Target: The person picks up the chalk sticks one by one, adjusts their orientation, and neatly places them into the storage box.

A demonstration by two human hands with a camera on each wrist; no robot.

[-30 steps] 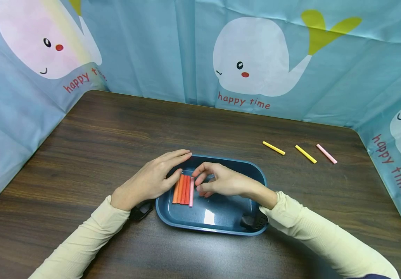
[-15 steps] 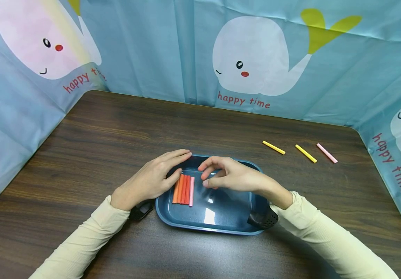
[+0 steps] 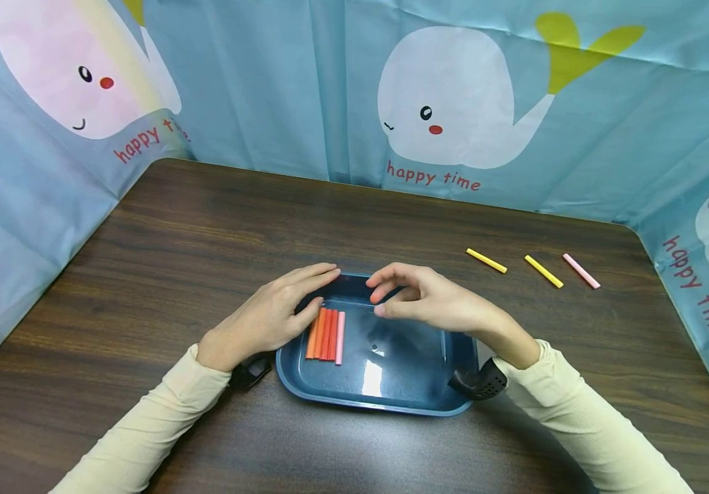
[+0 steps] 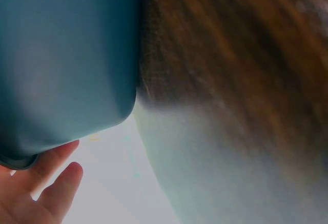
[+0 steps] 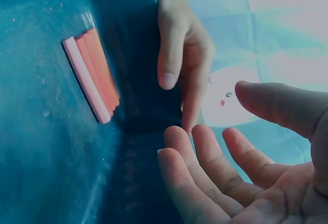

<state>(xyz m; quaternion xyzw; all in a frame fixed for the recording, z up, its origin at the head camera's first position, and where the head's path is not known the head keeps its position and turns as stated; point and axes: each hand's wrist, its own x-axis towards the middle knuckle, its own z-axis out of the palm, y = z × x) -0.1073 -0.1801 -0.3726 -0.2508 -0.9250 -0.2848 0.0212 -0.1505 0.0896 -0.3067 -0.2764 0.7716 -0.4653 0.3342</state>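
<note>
A shallow blue plastic tray [image 3: 379, 405] lies on the table. Slim coloured sticks rest side by side in its left part: orange sticks [image 3: 315, 336], red sticks [image 3: 328, 336] and one pink stick [image 3: 340, 338]. My left hand [image 3: 271, 309] rests at the tray's far left corner, fingers extended, thumb over the inner side; the left wrist view has fingertips [image 4: 56, 157] by the outer wall. My right hand [image 3: 431, 295] hovers over the tray's far side with relaxed, bent fingers. Its palm [image 5: 277, 203] holds nothing in the right wrist view.
Two yellow sticks [image 3: 487, 261] and another pink stick [image 3: 581, 271] lie apart on the dark wooden table [image 3: 206, 226], right of and beyond the tray. A blue curtain [image 3: 268, 82] with whale prints surrounds the table's back and sides.
My right hand has moved away from the pink stick in the tray, rightward and toward the far rim. The left hand and the row of sticks have stayed put.
</note>
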